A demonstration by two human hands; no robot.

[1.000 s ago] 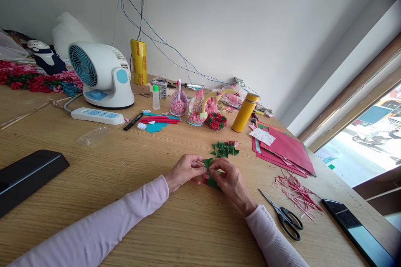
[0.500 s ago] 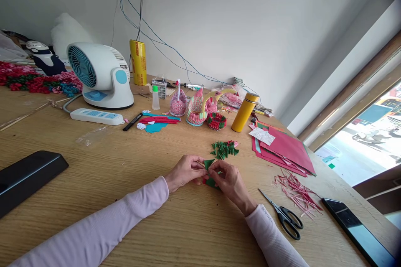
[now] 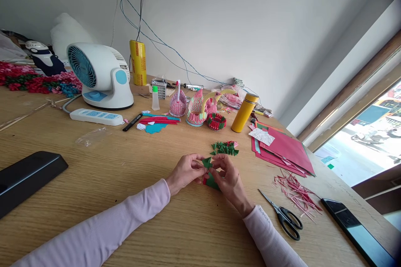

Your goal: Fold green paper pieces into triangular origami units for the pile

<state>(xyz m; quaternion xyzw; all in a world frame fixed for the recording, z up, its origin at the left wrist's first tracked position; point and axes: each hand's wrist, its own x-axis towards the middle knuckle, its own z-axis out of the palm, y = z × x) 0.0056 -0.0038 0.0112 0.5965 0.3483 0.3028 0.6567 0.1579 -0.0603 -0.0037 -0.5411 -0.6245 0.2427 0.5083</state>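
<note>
Between my left hand [image 3: 187,172] and my right hand [image 3: 228,179] is a small green folded paper piece [image 3: 207,162], pinched by the fingers of both. Its pointed corner sticks up above the fingertips. Under my hands, on the table, lies flat green paper [image 3: 212,181] with a red edge showing at its left; my right hand partly covers it. Just beyond my fingers sits a pile of green folded paper triangles [image 3: 224,148], with a pink piece at its right side.
Scissors [image 3: 283,214] and thin red paper strips [image 3: 296,194] lie to the right, near a phone [image 3: 357,227]. Red paper sheets [image 3: 286,150] are stacked behind them. A yellow bottle [image 3: 244,113], a red-green paper ring [image 3: 216,121], paper swans [image 3: 196,108] and a fan [image 3: 100,75] stand farther back.
The green paper piece now shows a smaller, more folded shape between my fingers. My right-hand fingers have shifted up to its right side.
</note>
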